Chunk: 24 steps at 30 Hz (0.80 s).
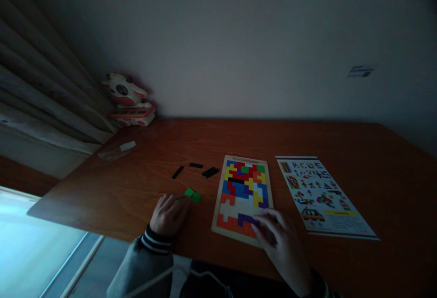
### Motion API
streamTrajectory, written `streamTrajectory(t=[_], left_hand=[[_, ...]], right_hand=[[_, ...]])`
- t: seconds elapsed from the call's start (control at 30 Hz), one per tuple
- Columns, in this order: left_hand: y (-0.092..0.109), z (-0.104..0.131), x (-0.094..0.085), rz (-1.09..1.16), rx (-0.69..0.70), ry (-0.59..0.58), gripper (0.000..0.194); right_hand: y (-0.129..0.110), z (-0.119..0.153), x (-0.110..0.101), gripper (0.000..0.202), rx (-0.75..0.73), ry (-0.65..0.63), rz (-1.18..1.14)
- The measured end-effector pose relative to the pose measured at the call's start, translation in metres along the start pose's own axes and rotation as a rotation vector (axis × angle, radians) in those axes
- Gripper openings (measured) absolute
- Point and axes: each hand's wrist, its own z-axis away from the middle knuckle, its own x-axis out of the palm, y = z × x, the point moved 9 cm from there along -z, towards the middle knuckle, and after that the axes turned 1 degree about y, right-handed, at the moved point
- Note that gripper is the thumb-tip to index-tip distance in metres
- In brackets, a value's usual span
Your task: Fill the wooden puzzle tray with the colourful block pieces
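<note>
A wooden block puzzle board (215, 225) lies on the table, its upper part filled with coloured pieces and a bare patch showing lower down. My right hand (282, 241) is over its lower right corner, with thumb and index finger closed at the edge of a purple puzzle piece (246, 219). That piece lies beside red-orange pieces (228, 220) in the bottom rows. To the left of the board, my left hand (169, 214) lies on the tabletop, fingers stretched toward green square pieces (193, 195). Its fingertips are close to them; contact is hard to make out.
Several black strips (210, 172) lie left of the board. A printed pattern sheet (321, 198) is on the right. At the back left stand a cow-shaped toy keyboard (131, 102) and a clear plastic bag (118, 150). A pale cable (205, 273) crosses below the table's front edge.
</note>
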Motion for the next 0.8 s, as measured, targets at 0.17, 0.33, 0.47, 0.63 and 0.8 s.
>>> streamTrajectory(t=[0.17,0.33,0.47,0.63,0.8], left_hand=[[-0.033,0.009,-0.009,-0.110,-0.042,0.031,0.016],[-0.031,0.006,0.001,-0.069,-0.047,-0.032,0.023],[-0.022,0.001,0.011,-0.024,-0.048,-0.068,0.028],[-0.006,-0.008,0.016,-0.002,-0.031,-0.045,0.025],[0.050,-0.021,0.019,0.134,0.079,-0.025,0.020]], right_hand=[[0.001,0.001,0.004,0.022,-0.002,-0.030,0.007],[0.002,0.003,0.004,0.021,-0.007,-0.028,0.011],[0.002,0.004,0.005,0.021,-0.008,-0.040,0.014],[0.001,0.003,0.004,0.019,-0.008,-0.042,0.001],[0.002,0.002,0.004,0.020,0.011,-0.030,-0.002]])
